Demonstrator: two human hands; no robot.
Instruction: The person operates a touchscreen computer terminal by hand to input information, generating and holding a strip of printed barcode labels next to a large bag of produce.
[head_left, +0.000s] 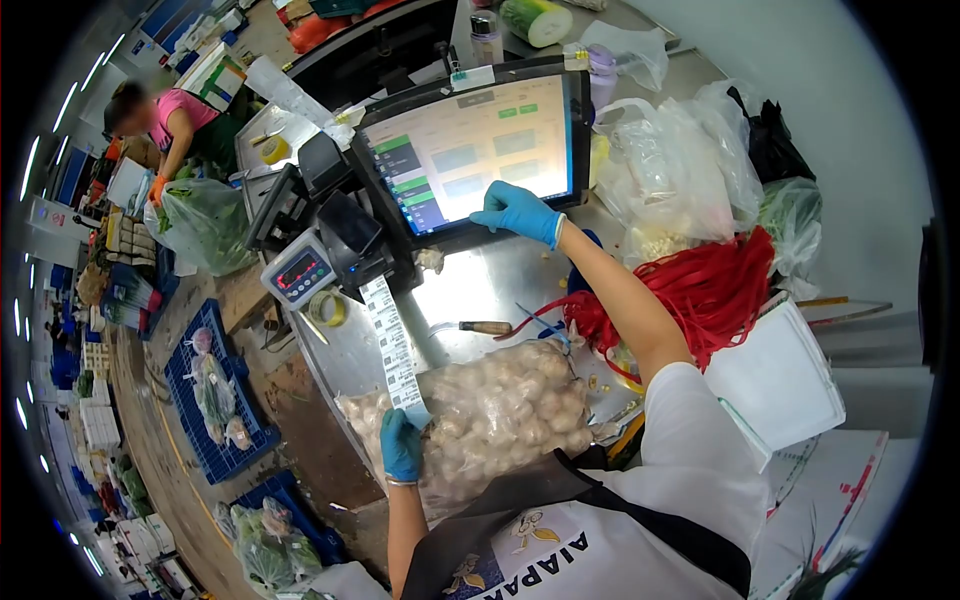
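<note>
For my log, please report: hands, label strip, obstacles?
Left hand: grip on label strip, lower end. Right hand: at screen, lower edge. Strip's end over bulb bag.

There is room to pass over the shiny bench point(470, 285), between the big screen point(470, 150) and the lumpy bag point(500, 415). A tool with a wooden handle point(485, 327) lies there. The long paper strip point(392, 345) blocks the left; red ribbons point(700, 290) block the right.
</note>
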